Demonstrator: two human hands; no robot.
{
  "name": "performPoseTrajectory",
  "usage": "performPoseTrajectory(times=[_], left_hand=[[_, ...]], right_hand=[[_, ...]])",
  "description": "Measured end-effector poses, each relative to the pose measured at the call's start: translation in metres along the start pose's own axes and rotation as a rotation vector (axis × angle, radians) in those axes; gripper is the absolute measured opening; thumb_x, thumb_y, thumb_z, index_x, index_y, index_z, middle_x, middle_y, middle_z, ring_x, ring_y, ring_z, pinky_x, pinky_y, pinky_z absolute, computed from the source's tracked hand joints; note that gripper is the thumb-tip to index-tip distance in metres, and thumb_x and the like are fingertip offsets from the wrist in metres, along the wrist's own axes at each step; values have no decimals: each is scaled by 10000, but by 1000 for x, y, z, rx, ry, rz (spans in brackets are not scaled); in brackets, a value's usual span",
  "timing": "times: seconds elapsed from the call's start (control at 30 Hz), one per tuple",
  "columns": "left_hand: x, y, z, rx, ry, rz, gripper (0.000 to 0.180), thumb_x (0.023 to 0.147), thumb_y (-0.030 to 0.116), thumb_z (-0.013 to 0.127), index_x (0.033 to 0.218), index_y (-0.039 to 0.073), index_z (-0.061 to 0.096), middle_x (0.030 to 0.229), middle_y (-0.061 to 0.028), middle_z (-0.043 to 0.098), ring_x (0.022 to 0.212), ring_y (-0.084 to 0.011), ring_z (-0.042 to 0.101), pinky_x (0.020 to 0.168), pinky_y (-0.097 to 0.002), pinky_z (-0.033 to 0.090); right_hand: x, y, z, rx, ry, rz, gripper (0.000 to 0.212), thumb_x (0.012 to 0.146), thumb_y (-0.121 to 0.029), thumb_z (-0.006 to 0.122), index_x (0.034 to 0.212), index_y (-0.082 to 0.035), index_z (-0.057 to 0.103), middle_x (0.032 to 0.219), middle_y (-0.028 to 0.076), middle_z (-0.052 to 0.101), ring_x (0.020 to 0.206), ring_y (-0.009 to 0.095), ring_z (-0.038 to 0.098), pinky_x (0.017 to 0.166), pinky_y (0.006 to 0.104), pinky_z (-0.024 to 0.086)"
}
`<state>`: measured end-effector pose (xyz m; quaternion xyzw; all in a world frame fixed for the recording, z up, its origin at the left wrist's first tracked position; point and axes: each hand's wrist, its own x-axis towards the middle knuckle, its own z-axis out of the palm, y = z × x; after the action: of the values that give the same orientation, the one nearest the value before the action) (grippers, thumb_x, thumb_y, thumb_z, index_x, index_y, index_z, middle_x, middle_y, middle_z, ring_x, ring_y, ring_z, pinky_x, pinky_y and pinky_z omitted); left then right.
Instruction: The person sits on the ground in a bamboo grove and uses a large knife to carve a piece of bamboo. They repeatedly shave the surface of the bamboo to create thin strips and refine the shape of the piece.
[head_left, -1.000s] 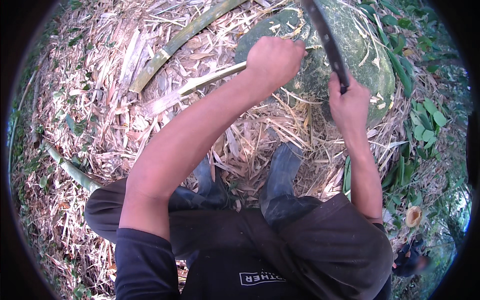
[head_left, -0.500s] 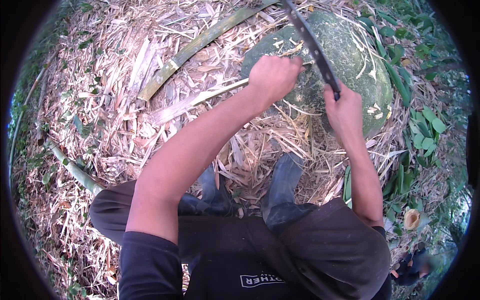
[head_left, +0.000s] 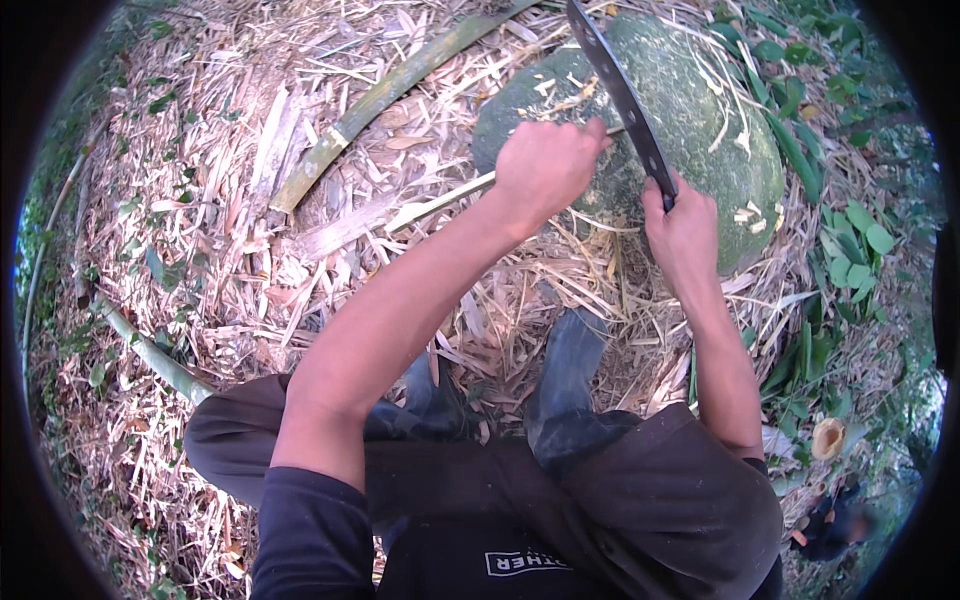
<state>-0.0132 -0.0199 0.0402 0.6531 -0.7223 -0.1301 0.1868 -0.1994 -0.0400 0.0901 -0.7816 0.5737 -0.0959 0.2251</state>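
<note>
A pale, thin bamboo strip (head_left: pixel 440 206) is gripped in my left hand (head_left: pixel 548 170), its fingers closed round it. The strip's tail slants down to the left, and a short end shows past my fingers by the blade. My right hand (head_left: pixel 684 232) is wrapped round the grip of a machete (head_left: pixel 622 96), a long dark blade with a row of holes. The blade points up and away over a big green mossy rock (head_left: pixel 730 125). Pale shavings (head_left: pixel 577 97) lie on top of the rock, beside both hands.
A green bamboo pole (head_left: pixel 385 92) lies on dry leaf litter at the upper left; another bamboo length (head_left: pixel 150 350) lies at the left. Green leafy plants (head_left: pixel 850 255) grow along the right. My boots (head_left: pixel 567 365) stand below the rock. Another person (head_left: pixel 832 522) is at the lower right.
The tail of the bamboo strip has dropped a little and shows more plainly. The machete and both hands have shifted only slightly, and the whole view has moved a little.
</note>
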Motion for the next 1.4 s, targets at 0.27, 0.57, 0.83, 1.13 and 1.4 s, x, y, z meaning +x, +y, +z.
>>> performPoseTrajectory(times=[0.27, 0.57, 0.83, 1.13, 1.4], left_hand=[[1, -2, -3, 96, 0, 46, 285, 1031, 305, 534, 948, 47, 623, 574, -88, 649, 546, -248, 693, 476, -385, 528], [0, -2, 4, 24, -38, 4, 336, 1064, 343, 469, 953, 44, 573, 537, -103, 614, 508, -290, 674, 437, -410, 516], [5, -5, 7, 19, 34, 33, 357, 1064, 374, 463, 945, 54, 567, 516, -97, 600, 473, -282, 656, 418, -407, 503], [4, -3, 5, 15, -23, -10, 359, 1062, 387, 463, 963, 57, 564, 538, -112, 615, 520, -323, 672, 452, -434, 521], [7, -5, 4, 3, -47, -6, 377, 1062, 402, 449, 981, 51, 560, 564, -124, 632, 542, -341, 676, 467, -441, 518]], right_hand=[[-8, -23, -20, 185, 254, -119, 330, 934, -131, 590, 1233, -36, 694, 589, 144, 619, 484, 155, 607, 515, 377, 476], [4, -14, -9, 71, 107, -18, 302, 948, -179, 588, 1165, -13, 717, 533, 112, 559, 455, 206, 549, 489, 386, 419], [10, 0, -1, -30, 59, -107, 362, 924, -194, 600, 1234, -34, 694, 565, 157, 576, 504, 248, 613, 555, 397, 493], [2, 8, 4, -51, 70, -51, 369, 905, -136, 589, 1243, -24, 687, 601, 179, 610, 515, 246, 635, 562, 416, 500], [-1, 2, -1, -8, 60, -30, 346, 925, -147, 591, 1235, -36, 698, 579, 162, 610, 490, 235, 617, 548, 396, 491]])
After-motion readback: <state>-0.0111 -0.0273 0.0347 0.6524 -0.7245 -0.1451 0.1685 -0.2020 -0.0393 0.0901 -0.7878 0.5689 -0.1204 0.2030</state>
